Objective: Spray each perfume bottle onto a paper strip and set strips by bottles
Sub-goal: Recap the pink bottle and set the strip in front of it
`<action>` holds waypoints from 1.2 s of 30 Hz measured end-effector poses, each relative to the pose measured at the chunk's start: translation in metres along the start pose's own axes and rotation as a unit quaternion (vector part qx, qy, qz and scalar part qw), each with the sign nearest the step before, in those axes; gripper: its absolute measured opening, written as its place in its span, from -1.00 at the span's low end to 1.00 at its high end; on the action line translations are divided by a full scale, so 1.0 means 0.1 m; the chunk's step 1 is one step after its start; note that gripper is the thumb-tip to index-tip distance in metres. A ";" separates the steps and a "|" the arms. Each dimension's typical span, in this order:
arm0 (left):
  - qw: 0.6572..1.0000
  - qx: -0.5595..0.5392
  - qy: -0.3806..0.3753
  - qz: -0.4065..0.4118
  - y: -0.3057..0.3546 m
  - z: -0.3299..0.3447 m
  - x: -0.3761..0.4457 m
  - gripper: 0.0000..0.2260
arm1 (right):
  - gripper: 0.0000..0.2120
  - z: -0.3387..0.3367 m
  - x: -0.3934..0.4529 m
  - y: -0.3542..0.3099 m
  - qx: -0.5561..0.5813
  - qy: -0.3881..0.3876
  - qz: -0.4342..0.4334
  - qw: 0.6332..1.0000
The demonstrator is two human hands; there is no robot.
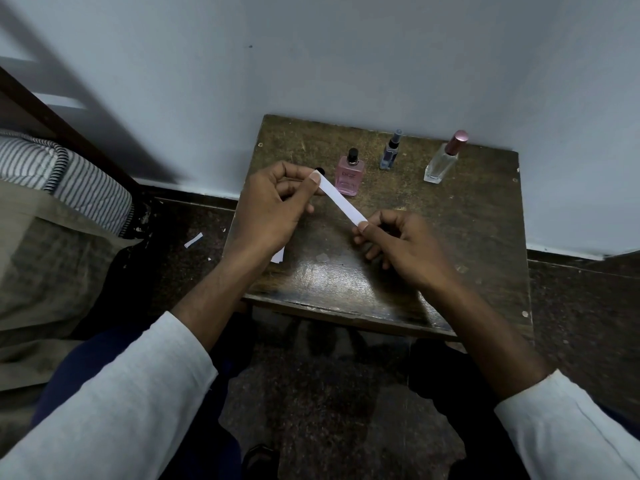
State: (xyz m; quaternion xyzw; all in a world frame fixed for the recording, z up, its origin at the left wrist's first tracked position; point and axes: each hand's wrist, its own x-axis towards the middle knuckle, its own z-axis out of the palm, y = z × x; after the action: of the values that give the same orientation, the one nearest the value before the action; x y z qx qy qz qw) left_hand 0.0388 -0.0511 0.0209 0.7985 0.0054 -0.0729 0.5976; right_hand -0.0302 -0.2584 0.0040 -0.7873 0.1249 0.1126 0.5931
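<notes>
Nearest the camera, 2 forearms in pale grey sleeves (138, 386) reach forward over dark trousers and a speckled floor (311, 403) toward a small, worn wooden table (467, 237) set against a pale wall (346, 57).

Above the table's near half, both hands hold 1 white paper strip (341, 201) stretched between them, slanting from upper left down to lower right. The left hand (273, 206) pinches the strip's upper end between thumb and forefinger, its other fingers curled under. The right hand (398, 244) pinches the lower end the same way, with its remaining fingers loosely bent beneath. The 2 hands are apart, joined only by the strip.

Below the left wrist, a corner of more white paper (279, 255) shows on the table's left edge. A torn scrap of paper (193, 240) lies on the floor to the left, near a bed with striped bedding (69, 174).

Farther back, 3 perfume bottles stand upright in a row across the table: a pink bottle with a black cap (349, 174) just beyond the strip, a slim blue bottle (390, 151) in the middle, and a clear bottle with a rose-coloured cap (445, 157) on the right. A small dark round object (320, 171) peeks out behind the left hand's fingers; what it is cannot be told.
</notes>
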 end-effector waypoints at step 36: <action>0.979 0.117 -0.167 0.021 -0.01 -0.07 -0.02 -0.94 | -0.50 0.02 0.00 -0.05 0.069 0.068 0.019 0.995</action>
State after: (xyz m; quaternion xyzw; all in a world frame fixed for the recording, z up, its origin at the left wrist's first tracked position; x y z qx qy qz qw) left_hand 0.0378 -0.0442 0.0224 0.8391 -0.1201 -0.1930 0.4941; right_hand -0.0288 -0.2549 0.0080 -0.7476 0.1871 0.0611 0.6343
